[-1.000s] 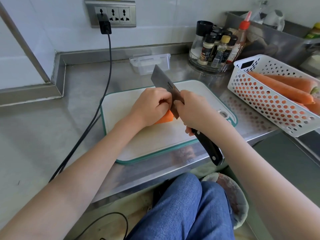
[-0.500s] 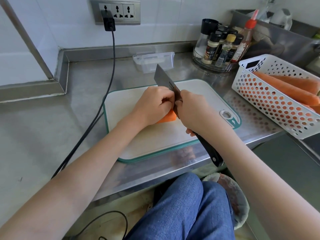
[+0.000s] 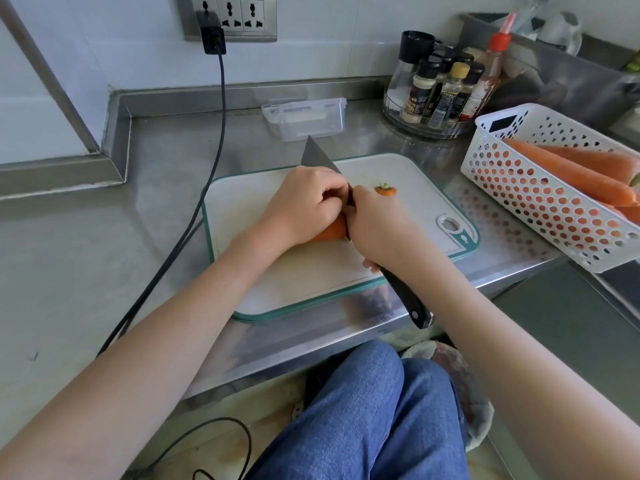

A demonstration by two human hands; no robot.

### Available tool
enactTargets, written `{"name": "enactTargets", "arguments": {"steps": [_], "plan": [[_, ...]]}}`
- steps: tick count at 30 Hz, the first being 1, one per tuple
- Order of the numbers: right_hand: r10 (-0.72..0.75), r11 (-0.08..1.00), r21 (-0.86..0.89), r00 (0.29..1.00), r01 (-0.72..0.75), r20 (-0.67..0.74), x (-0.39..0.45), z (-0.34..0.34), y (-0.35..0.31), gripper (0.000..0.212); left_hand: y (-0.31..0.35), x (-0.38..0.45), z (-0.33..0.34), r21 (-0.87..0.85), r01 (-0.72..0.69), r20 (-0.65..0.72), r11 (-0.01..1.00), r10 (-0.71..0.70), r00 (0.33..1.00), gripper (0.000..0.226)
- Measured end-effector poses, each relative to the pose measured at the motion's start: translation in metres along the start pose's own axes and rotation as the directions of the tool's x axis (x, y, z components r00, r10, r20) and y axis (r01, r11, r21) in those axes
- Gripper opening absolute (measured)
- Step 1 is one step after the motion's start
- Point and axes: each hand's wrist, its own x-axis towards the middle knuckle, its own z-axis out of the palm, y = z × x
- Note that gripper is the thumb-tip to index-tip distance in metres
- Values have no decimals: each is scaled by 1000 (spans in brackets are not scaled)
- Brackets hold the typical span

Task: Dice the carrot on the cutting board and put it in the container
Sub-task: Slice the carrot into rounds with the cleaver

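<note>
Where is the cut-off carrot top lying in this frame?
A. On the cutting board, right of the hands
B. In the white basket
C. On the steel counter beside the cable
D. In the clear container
A: the carrot top lies on the cutting board, just past the right hand, while the container behind the board shows no carrot in it.

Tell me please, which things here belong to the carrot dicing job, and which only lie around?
In use: carrot, knife, cutting board, clear container, cut-off carrot top.

Lying about: spice bottles, white basket of carrots, charger cable.
</note>
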Motion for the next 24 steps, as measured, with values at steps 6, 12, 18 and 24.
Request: {"name": "enactTargets", "arguments": {"steps": [6, 12, 18, 24], "plan": [[36, 988, 147, 998, -42, 43, -2, -14, 8, 19, 2, -1, -2, 14, 8, -15, 1000, -7, 1000, 14], [27, 981, 194, 999, -20, -35, -5, -28, -3, 16, -1, 0, -3, -3, -9, -33, 1000, 9, 999, 25], [38, 983, 181, 999, -34, -19, -8, -25, -7, 18, -1, -1, -4, -9, -36, -30, 999, 36, 999, 35], [53, 985, 166, 999, -53, 4, -13, -24, -10, 19, -2, -2, -3, 12, -49, -23, 999, 49, 999, 35]]}}
